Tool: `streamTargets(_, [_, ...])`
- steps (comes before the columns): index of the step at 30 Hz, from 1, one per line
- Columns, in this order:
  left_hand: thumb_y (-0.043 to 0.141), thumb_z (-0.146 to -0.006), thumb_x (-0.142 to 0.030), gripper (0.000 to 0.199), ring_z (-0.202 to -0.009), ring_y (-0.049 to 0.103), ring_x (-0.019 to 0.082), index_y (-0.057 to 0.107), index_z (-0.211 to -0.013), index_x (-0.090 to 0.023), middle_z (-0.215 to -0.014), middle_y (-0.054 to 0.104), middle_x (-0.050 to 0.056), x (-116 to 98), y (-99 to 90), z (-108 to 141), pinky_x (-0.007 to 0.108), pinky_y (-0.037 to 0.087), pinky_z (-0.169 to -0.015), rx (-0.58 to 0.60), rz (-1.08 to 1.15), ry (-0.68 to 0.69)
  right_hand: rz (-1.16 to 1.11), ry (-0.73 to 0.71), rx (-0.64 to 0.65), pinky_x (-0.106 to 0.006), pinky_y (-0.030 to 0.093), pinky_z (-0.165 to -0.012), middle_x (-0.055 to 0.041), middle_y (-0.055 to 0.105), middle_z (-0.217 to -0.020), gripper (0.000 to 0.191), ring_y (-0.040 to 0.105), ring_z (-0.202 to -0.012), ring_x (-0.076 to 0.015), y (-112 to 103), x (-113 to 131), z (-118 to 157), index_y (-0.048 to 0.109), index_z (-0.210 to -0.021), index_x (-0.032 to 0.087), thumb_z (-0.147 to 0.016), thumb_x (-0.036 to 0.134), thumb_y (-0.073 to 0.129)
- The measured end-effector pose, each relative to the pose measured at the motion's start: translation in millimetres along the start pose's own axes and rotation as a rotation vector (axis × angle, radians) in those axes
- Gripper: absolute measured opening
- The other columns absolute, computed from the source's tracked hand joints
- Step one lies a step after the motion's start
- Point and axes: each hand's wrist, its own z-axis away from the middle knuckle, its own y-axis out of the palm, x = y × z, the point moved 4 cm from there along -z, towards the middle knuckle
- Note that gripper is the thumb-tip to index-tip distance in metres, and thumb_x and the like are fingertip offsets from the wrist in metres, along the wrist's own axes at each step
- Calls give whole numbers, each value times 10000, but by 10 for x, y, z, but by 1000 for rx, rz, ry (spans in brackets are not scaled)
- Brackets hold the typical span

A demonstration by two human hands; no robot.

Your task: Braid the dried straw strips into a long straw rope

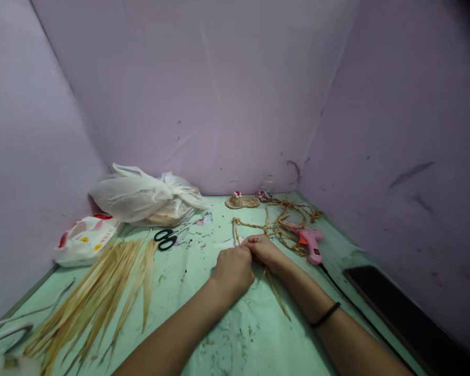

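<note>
Your left hand (pixel 234 271) and right hand (pixel 263 251) meet at the tan, twisted plant-fibre cord (pixel 254 226), just left of the pink plastic glue gun (pixel 314 241)!

Fingertips of the right are pinched on the cord; the left presses alongside, its back turned up, so what it grips can't be told. From your hands the cord bends away, then runs right into loose loops just beside and beyond the glue gun, while thin straw-coloured strips (pixel 276 295) trail out nearer you. That cord looks light, dry and rough, springy rather than stiff, hardly slippery, and its strands may split if bent sharply; take it close to the pinch. Underneath lies a scuffed, pale green tabletop (pixel 258 339), and lilac walls (pixel 219 104) rise behind the glue gun and to both sides.
</note>
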Motion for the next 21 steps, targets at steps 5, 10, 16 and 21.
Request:
streamTargets(5, [410, -693, -120, 271, -753, 613, 248, 589, -896, -109, -788, 646, 134, -63, 25, 33, 335, 457, -663, -124, -32, 48, -59, 21, 24, -179, 252, -406, 37, 485, -410, 55, 362, -395, -51, 8, 31, 37, 581, -549, 110, -543, 125, 528])
streamTargets(10, [401, -685, -82, 318, -722, 615, 251, 579, -948, -84, -823, 642, 153, -159, 158, 63, 339, 460, -618, -85, -76, 100, -120, 31, 121, -186, 293, -441, 22, 534, -451, 49, 417, -427, -65, 4, 63, 66, 574, -547, 121, -552, 169, 576])
streamTargets(16, [409, -743, -216, 285, -769, 607, 258, 637, -882, -115, -811, 643, 158, -73, 4, 28, 342, 435, -670, -108, 25, -14, -158, -4, 185, -181, 212, -392, 47, 492, -423, 54, 349, -378, -37, -37, 19, 29, 562, -559, 120, -530, 156, 590])
streamTargets(21, [455, -715, -219, 238, -662, 587, 168, 638, -838, -131, -726, 638, 92, 349, -238, -127, 251, 405, -592, -308, 479, -331, -110, -6, 208, -198, 122, -348, 70, 402, -338, 81, 231, -299, -24, -50, 18, 18, 554, -550, 123, -577, 195, 579])
